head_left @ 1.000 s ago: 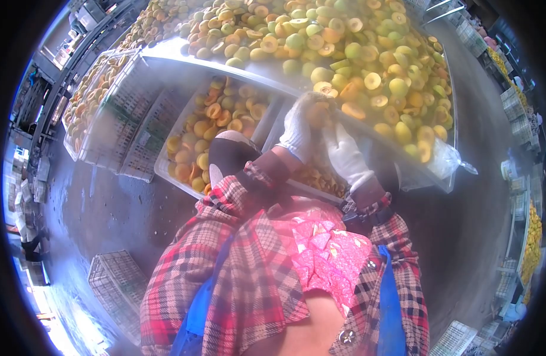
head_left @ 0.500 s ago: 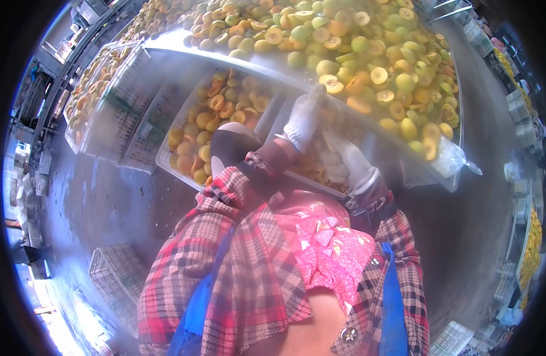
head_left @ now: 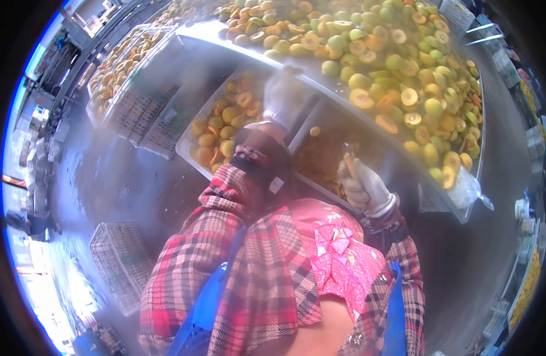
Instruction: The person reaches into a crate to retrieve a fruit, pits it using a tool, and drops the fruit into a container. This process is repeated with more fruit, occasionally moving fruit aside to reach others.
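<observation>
My right hand (head_left: 368,188), in a white glove, is closed around a slim tool (head_left: 349,163) with a wooden-looking handle, its thin tip pointing up. The hand sits over a bin of brown pits and scraps (head_left: 320,160). A small pale round piece (head_left: 315,131) shows above those scraps. My left hand (head_left: 285,95), also white-gloved, is smeared by motion at the table's near edge, beside a crate of halved stone fruit (head_left: 225,121); its fingers are blurred.
A metal-edged table (head_left: 267,58) carries a large heap of yellow-green stone fruit (head_left: 397,65), many halved. Stacked plastic crates (head_left: 143,107) stand at left, another crate (head_left: 121,261) on the wet floor. A clear plastic bag (head_left: 465,188) hangs at the table's right corner.
My left hand has moved left, away from the fruit heap's edge toward the fruit crate. My right hand has turned, bringing the tool into sight. The whole view has shifted slightly.
</observation>
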{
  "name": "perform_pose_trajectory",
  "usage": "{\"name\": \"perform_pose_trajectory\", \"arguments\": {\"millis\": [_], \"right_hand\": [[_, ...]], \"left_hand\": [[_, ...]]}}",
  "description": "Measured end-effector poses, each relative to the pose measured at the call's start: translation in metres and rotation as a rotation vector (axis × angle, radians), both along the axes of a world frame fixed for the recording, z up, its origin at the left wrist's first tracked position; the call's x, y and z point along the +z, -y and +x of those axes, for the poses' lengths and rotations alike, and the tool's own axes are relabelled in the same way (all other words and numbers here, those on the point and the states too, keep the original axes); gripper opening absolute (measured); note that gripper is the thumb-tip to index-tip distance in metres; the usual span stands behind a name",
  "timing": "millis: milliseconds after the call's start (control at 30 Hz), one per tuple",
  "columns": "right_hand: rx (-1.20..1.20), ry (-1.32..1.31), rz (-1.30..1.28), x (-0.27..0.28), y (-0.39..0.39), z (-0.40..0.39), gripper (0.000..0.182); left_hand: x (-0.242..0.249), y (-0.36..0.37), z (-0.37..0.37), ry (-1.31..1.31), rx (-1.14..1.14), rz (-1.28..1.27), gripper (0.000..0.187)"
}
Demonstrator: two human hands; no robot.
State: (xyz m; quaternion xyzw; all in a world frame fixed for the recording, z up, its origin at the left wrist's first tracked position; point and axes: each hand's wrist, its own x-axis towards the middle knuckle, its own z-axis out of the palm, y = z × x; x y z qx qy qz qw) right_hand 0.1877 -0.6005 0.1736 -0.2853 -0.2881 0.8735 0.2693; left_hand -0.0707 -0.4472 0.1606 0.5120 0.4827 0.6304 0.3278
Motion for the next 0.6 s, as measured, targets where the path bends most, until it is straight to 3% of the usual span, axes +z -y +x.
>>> {"name": "perform_pose_trajectory", "arguments": {"millis": [67, 133, 200, 300, 333, 400, 533, 600], "right_hand": [[0.0, 0.038, -0.022, -0.001, 0.0, -0.002, 0.039], [-0.02, 0.092, -0.02, -0.001, 0.0, -0.006, 0.037], [-0.024, 0.146, -0.017, -0.003, -0.002, -0.008, 0.036], [-0.127, 0.257, 0.004, 0.002, 0.002, -0.015, 0.041], [-0.144, 0.298, -0.013, -0.006, -0.001, -0.014, 0.043], [-0.157, 0.37, -0.036, 0.01, 0.002, -0.016, 0.045], [-0.175, 0.316, 0.152, -0.029, -0.003, -0.007, 0.047], [-0.17, 0.289, 0.212, -0.036, -0.003, -0.005, 0.048]], "left_hand": [[0.007, -0.008, -0.021, -0.019, 0.189, 0.173, 0.027], [0.009, -0.016, -0.029, -0.291, 0.243, 0.156, 0.027], [0.011, -0.02, -0.009, -0.309, 0.096, 0.006, 0.035], [0.028, -0.015, 0.04, -0.594, -0.091, 0.109, 0.045], [0.042, -0.02, 0.058, -0.696, -0.234, -0.09, 0.049], [0.04, -0.026, 0.08, -0.864, -0.315, -0.028, 0.051], [0.031, -0.038, 0.112, -0.998, -0.343, 0.02, 0.044], [0.032, -0.039, 0.115, -1.02, -0.359, -0.069, 0.053]]}}
